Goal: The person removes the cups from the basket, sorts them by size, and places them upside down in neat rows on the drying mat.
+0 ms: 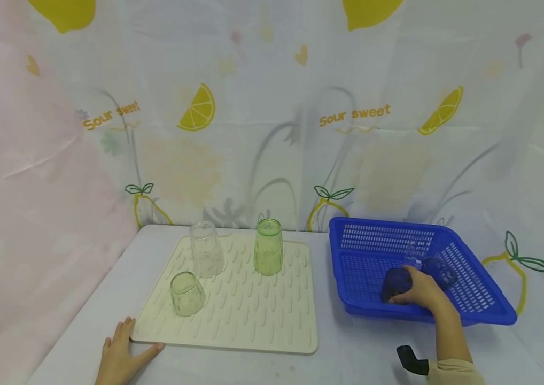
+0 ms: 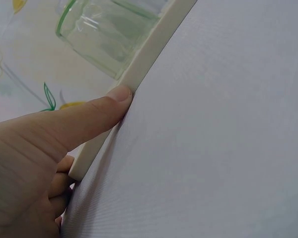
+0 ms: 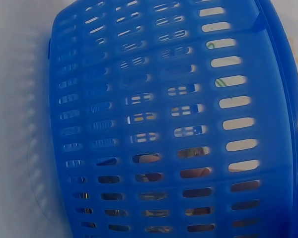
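Observation:
Inside the blue plastic basket [image 1: 368, 262], my right hand [image 1: 418, 291] grips a dark drinking glass [image 1: 395, 282]. In the right wrist view the slotted basket wall [image 3: 268, 124] covers most of the hand and glass. A second dark glass [image 1: 440, 274] lies by the basket's right side, with a clear glass [image 1: 416, 251] behind it. My left hand [image 1: 123, 355] rests at the near left corner of the cream drying mat [image 1: 253, 331], thumb [image 2: 102, 111] against its edge. On the mat stand a short pale green glass [image 1: 187, 294], a tall clear glass [image 1: 207, 251] and a tall green glass [image 1: 269, 248].
A white cloth [image 1: 339, 353] covers the table under mat and basket. Behind stands a curtain [image 1: 262, 149] with lemon prints, and a pinkish curtain [image 1: 36, 187] hangs at the left. A black bent piece [image 1: 411, 361] sticks out from the right sleeve [image 1: 455, 371].

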The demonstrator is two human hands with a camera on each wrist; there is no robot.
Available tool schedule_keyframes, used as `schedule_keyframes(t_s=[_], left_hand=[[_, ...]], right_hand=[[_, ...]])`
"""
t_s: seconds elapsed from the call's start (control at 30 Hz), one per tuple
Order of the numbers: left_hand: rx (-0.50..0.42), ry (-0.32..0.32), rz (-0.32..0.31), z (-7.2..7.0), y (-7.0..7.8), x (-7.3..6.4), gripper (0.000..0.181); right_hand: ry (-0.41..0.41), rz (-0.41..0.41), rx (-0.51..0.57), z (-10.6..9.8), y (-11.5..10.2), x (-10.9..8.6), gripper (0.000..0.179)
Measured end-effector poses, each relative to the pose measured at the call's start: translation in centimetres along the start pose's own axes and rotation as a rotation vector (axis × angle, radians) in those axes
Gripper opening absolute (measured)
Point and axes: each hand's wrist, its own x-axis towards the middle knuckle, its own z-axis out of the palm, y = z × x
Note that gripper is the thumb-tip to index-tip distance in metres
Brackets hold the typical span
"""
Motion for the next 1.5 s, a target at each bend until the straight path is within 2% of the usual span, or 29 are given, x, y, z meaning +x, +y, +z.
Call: schedule_keyframes(t_s=[0.13,0.27,0.4,0.57,0.8,1.0,1.27,1.4,1.47,1.5], left_hand=[[-0.003,-0.005,-0.005,0.0,0.1,0.1,0.103],[0.012,-0.015,-0.014,0.0,0.3,0.1,0.102],[0.024,-0.027,-0.024,-0.1,0.4,0.2,0.102],[0.027,-0.039,-0.036,-0.2,0.4,0.3,0.102],[0.013,-0.035,-0.035,-0.1,0.3,0.3,0.102],[0.015,-0.022,-0.029,-0.1,0.3,0.3,0.102],[-0.043,-0.078,-0.078,-0.2,0.4,0.3,0.105],[-0.052,-0.1,-0.117,-0.4,0.7,0.4,0.105],[-0.048,-0.096,-0.137,-0.5,1.0,0.4,0.104],[-0.041,-0.071,-0.123,-0.6,1.3,0.3,0.102]], right_hand=[[0.024,-0.005,0.014,0.2,0.1,-0.1,0.098],[0.122,-0.077,0.042,0.5,0.2,-0.4,0.093],[0.222,-0.119,0.12,0.6,0.4,-0.7,0.089],[0.272,-0.123,0.251,0.3,0.3,-1.1,0.087],[0.36,-0.096,0.343,0.1,-0.3,-1.5,0.085],[0.384,-0.079,0.403,0.3,-0.7,-1.8,0.084],[0.4,-0.236,0.535,0.3,-0.8,-2.1,0.073],[0.387,-0.281,0.606,0.2,-1.1,-2.3,0.07],[0.381,-0.297,0.634,0.2,-1.3,-2.4,0.07],[0.377,-0.304,0.642,0.2,-1.4,-2.5,0.07]])
